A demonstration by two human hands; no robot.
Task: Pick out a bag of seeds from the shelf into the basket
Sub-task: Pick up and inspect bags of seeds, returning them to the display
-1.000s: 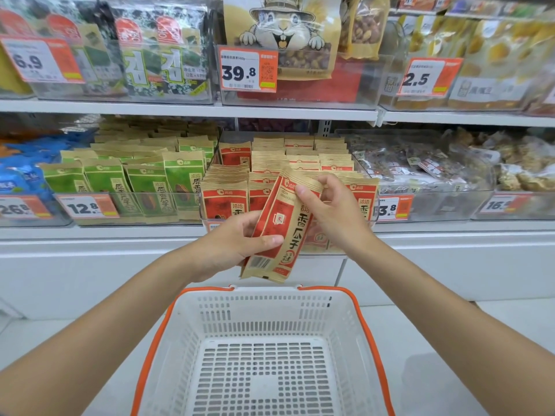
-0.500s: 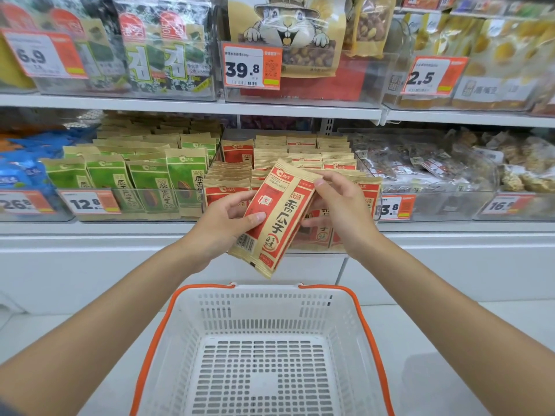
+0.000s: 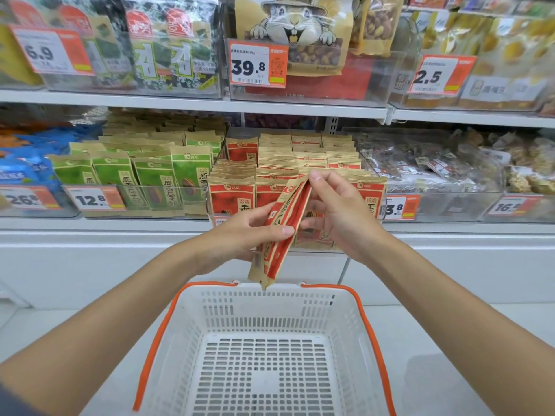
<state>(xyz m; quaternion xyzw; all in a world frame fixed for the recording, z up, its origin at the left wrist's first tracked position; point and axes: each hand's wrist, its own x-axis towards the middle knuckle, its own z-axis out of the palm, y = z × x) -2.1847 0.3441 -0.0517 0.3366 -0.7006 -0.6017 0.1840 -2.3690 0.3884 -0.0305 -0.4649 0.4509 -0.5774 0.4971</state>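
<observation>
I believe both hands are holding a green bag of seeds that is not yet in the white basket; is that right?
Not quite: the bag is red, not green; the green bags sit on the shelf. The head view shows the left hand and right hand holding it, not yet in the white basket.

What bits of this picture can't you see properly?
All in the head view:
- The seed bag is turned edge-on between the left hand and right hand, so its front print is unreadable.
- The basket: near end cut off by the bottom edge.
- The middle price tag: first digit hidden behind the bin corner.
- The far-right price tag: blurred.
</observation>
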